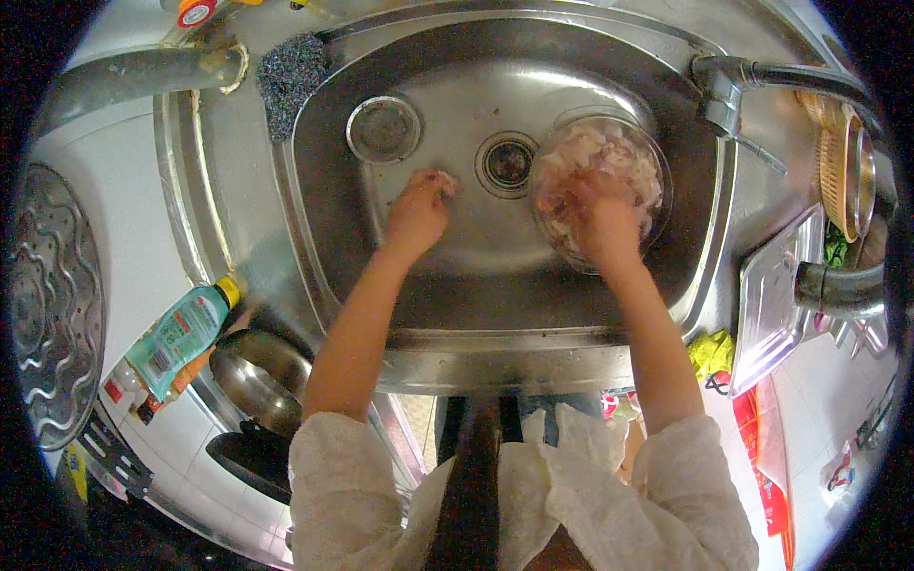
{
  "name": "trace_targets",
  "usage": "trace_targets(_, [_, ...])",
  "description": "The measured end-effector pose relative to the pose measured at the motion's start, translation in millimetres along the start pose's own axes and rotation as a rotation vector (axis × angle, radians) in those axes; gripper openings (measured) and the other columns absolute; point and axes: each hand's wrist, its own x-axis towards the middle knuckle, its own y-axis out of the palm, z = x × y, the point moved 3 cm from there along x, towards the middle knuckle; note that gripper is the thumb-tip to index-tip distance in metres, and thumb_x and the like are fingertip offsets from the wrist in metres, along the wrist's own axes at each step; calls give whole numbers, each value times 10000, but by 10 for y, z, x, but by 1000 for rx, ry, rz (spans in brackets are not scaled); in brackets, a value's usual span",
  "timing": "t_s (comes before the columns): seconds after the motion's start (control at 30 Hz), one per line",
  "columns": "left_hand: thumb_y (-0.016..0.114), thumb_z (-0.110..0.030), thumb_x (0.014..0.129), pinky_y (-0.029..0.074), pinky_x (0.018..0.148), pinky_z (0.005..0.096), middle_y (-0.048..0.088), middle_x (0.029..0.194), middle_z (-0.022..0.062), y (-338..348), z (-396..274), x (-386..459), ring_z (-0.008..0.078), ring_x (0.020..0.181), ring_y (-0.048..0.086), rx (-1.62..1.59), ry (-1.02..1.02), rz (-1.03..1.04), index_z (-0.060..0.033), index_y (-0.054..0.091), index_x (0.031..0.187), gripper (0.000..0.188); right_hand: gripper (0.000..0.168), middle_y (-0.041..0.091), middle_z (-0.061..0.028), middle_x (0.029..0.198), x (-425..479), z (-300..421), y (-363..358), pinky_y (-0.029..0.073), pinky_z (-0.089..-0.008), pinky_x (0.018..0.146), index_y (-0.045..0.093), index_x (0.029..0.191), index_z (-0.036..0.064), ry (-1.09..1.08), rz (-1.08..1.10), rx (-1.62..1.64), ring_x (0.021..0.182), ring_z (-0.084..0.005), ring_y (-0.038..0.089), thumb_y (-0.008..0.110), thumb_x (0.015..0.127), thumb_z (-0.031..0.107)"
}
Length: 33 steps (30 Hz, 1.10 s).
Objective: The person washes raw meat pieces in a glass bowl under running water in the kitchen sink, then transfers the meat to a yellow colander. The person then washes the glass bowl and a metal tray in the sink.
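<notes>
In the right part of the steel sink (457,285) stands a clear round bowl (668,187) filled with pieces of pale pink raw meat (628,153). My right hand (607,214) reaches into this bowl, its fingers down among the meat; whether they grip a piece cannot be made out. Over the sink floor, left of the drain (510,163), my left hand (421,210) is closed on a small piece of raw meat (448,183). A round metal strainer or lid (383,130) lies at the sink's back left.
The faucet (721,100) juts over the back right corner. A dark scouring pad (293,78) sits at the back left rim. Outside are a bottle of green liquid (186,332), a steel pan (264,378), a metal tray (778,300) and a yellow cloth or bag (710,355).
</notes>
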Motion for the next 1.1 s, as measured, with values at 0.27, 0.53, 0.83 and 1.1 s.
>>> trace_targets(0.27, [489, -86, 831, 469, 642, 286, 561, 1067, 68, -66, 10, 71, 189, 765, 591, -508, -274, 141, -67, 602, 1073, 268, 303, 553, -68, 1088, -225, -197, 176, 297, -502, 952, 623, 1016, 159, 38, 260, -310, 1143, -273, 417, 627, 714, 181])
trace_targets(0.53, [543, -112, 831, 439, 559, 225, 613, 999, 36, -231, -224, -3, 100, 654, 551, -1517, -442, 344, -30, 583, 1120, 302, 195, 575, -129, 1086, -193, -362, -245, 420, -401, 862, 629, 945, 51, 169, 228, 48, 1019, -300, 533, 575, 765, 105])
trace_targets(0.83, [543, -118, 837, 457, 648, 230, 606, 1007, 40, -59, -866, 114, 115, 752, 551, -1408, -228, 563, -52, 581, 1126, 298, 260, 607, -154, 1035, -262, -815, -403, 445, -320, 842, 595, 1032, 4, 359, -362, 269, 960, -266, 586, 546, 783, 55])
trace_targets(1.1, [578, -164, 816, 389, 943, 381, 388, 1294, 174, 562, -1310, 399, 330, 1132, 451, -385, 387, -127, -24, 495, 1167, 387, 353, 534, -192, 1154, -232, -899, -315, 385, -371, 944, 540, 1123, 19, 407, -463, 341, 1071, -350, 506, 560, 774, 70])
